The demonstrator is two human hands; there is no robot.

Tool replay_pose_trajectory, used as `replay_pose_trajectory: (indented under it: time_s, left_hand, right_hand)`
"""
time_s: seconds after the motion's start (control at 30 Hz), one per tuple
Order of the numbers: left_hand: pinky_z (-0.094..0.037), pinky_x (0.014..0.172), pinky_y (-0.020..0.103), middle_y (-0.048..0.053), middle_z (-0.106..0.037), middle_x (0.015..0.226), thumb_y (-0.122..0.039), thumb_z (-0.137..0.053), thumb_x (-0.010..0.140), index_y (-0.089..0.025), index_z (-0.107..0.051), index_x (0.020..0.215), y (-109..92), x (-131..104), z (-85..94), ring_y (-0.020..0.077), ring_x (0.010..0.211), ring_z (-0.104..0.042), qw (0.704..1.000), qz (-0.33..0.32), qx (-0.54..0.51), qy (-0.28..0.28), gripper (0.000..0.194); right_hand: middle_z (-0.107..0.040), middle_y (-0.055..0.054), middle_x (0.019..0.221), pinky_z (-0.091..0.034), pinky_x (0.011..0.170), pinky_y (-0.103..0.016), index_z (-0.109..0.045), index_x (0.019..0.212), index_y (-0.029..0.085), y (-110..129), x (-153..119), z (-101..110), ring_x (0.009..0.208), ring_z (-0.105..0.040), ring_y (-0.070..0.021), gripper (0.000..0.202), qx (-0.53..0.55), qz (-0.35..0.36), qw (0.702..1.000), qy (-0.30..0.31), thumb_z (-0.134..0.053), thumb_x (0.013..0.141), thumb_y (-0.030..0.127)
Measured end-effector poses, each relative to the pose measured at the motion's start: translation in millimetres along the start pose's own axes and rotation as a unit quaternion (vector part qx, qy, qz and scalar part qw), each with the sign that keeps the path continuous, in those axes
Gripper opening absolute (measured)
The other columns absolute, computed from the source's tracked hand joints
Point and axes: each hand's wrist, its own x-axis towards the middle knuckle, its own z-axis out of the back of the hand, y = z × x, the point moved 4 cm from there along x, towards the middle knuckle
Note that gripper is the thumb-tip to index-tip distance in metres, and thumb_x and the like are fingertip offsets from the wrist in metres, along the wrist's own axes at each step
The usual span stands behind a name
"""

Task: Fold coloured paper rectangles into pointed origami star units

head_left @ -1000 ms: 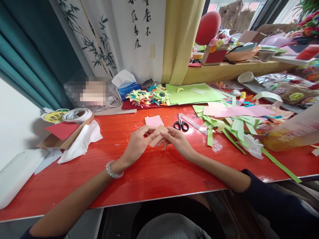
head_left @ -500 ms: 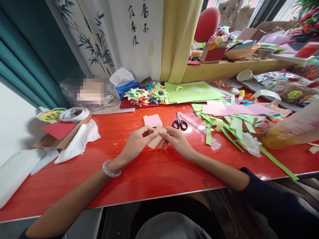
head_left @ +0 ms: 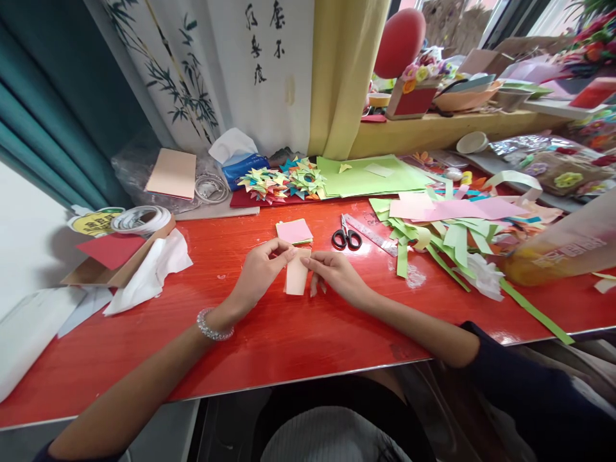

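Observation:
A small peach-coloured piece of paper [head_left: 296, 277] hangs between my two hands above the red table, its long side running toward me. My left hand [head_left: 260, 273] pinches its upper left corner between thumb and fingertips. At the upper right corner, my right hand [head_left: 337, 273] pinches it too, the other fingers curled below. Whether the paper is folded double is hard to tell. Just beyond my hands lies a small stack of square paper [head_left: 294, 231], pink on top. Black-handled scissors [head_left: 346, 237] rest to the right of the stack, with a clear ruler [head_left: 370, 236] beside them.
Green and pink paper strips [head_left: 447, 224] are heaped at the right, near a bottle [head_left: 558, 247]. Green sheets [head_left: 370, 176] and folded paper stars [head_left: 283, 181] lie at the back. A cardboard tray [head_left: 120, 266] with tape stands left. The table's front edge [head_left: 308, 385] is close.
The peach paper has turned from a slant to nearly straight and shows more of its face. My fingertips have shifted to its upper corners. The camera view has moved slightly.

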Motion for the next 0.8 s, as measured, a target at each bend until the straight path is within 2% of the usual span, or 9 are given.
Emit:
replay_pose_trajectory:
  time_s: [0.1, 0.2, 0.4, 0.5, 0.53, 0.6, 0.67, 0.73, 0.8]
  left_hand:
    - [-0.043, 0.077, 0.031, 0.002, -0.067, 0.089, -0.039, -0.061, 0.083, -0.021, -0.065, 0.086, -4.6, 0.7, -0.9, 0.0167, 0.082, -0.058, 0.997, -0.027, 0.06, 0.029, 0.019]
    - [-0.043, 0.073, 0.031, 0.002, -0.066, 0.082, -0.038, -0.059, 0.084, -0.02, -0.065, 0.082, -7.1, -1.8, -3.1, 0.0168, 0.079, -0.058, 0.993, -0.055, 0.094, 0.052, 0.019]
    - [-0.045, 0.072, 0.031, 0.001, -0.067, 0.077, -0.033, -0.064, 0.081, -0.02, -0.067, 0.075, -4.8, -0.1, 0.2, 0.016, 0.075, -0.058, 0.997, -0.048, 0.057, -0.002, 0.015]
    - [-0.046, 0.07, 0.03, 0.001, -0.067, 0.078, -0.033, -0.065, 0.08, -0.018, -0.066, 0.079, -1.4, 12.2, 26.6, 0.0149, 0.073, -0.058, 0.995, -0.048, 0.006, -0.083, 0.015]
    - [-0.046, 0.071, 0.03, 0.001, -0.066, 0.078, -0.032, -0.064, 0.08, -0.018, -0.066, 0.081, -1.2, 16.2, 43.3, 0.0145, 0.074, -0.058, 0.986, -0.071, 0.0, -0.153, 0.014]
    - [-0.045, 0.077, 0.031, 0.0, -0.062, 0.08, -0.032, -0.06, 0.084, -0.018, -0.062, 0.082, -1.0, 21.3, 77.7, 0.0136, 0.077, -0.056, 0.95, -0.123, 0.027, -0.285, 0.014]
    - [-0.04, 0.09, 0.034, 0.0, -0.06, 0.092, -0.034, -0.059, 0.086, -0.02, -0.062, 0.087, -2.0, 25.1, 100.0, 0.016, 0.093, -0.052, 0.913, -0.178, 0.143, -0.338, 0.015]
    - [-0.036, 0.095, 0.034, 0.001, -0.061, 0.093, -0.036, -0.058, 0.086, -0.021, -0.064, 0.083, 3.3, 33.1, 101.6, 0.0175, 0.099, -0.052, 0.922, -0.195, 0.232, -0.239, 0.017]
    - [-0.042, 0.084, 0.029, 0.0, -0.065, 0.079, -0.04, -0.073, 0.072, -0.021, -0.065, 0.068, 13.8, 37.4, 94.4, 0.0162, 0.084, -0.057, 0.942, -0.179, 0.245, -0.146, 0.022]
  right_hand:
    - [-0.058, 0.003, 0.046, -0.033, 0.041, -0.02, -0.057, 0.071, 0.017, -0.2, -2.1, 1.2, 0.04, -0.055, -0.0083, 0.036, -0.073, 0.013, 0.997, 0.003, -0.05, 0.091, 0.046]
    - [-0.059, 0.002, 0.046, -0.033, 0.043, -0.021, -0.06, 0.073, 0.017, 1.9, -3.2, 1.0, 0.041, -0.054, -0.0083, 0.037, -0.108, 0.005, 0.994, 0.021, -0.05, 0.091, 0.048]
    - [-0.057, 0.004, 0.043, -0.028, 0.041, -0.021, -0.062, 0.077, 0.017, 10.1, -6.6, -2.6, 0.038, -0.054, -0.0084, 0.031, -0.101, -0.005, 0.994, 0.043, -0.052, 0.091, 0.043]
    - [-0.069, -0.001, 0.065, -0.037, 0.042, -0.02, -0.063, 0.075, 0.016, 6.1, -13.4, -13.8, 0.037, -0.052, -0.0059, 0.03, -0.092, -0.021, 0.992, 0.083, -0.055, 0.089, 0.041]
    - [-0.071, -0.003, 0.072, -0.04, 0.043, -0.02, -0.063, 0.073, 0.015, 3.7, -16.1, -19.5, 0.037, -0.052, -0.0051, 0.03, -0.094, -0.025, 0.989, 0.113, -0.056, 0.089, 0.04]
    - [-0.071, -0.002, 0.072, -0.042, 0.044, -0.019, -0.062, 0.07, 0.015, -0.8, -20.2, -29.9, 0.037, -0.05, -0.0041, 0.032, -0.105, -0.028, 0.978, 0.177, -0.057, 0.088, 0.04]
    - [-0.067, 0.0, 0.064, -0.04, 0.042, -0.018, -0.06, 0.067, 0.015, -3.8, -20.9, -34.6, 0.036, -0.048, -0.0034, 0.031, -0.1, -0.036, 0.971, 0.216, -0.059, 0.086, 0.04]
    - [-0.065, 0.001, 0.062, -0.039, 0.041, -0.017, -0.06, 0.07, 0.015, -5.1, -18.0, -33.0, 0.036, -0.048, -0.0032, 0.029, -0.076, -0.052, 0.97, 0.225, -0.059, 0.086, 0.04]
    - [-0.065, 0.001, 0.064, -0.037, 0.04, -0.016, -0.061, 0.072, 0.015, -5.2, -14.2, -28.6, 0.037, -0.049, -0.0033, 0.03, -0.058, -0.062, 0.971, 0.225, -0.059, 0.086, 0.041]
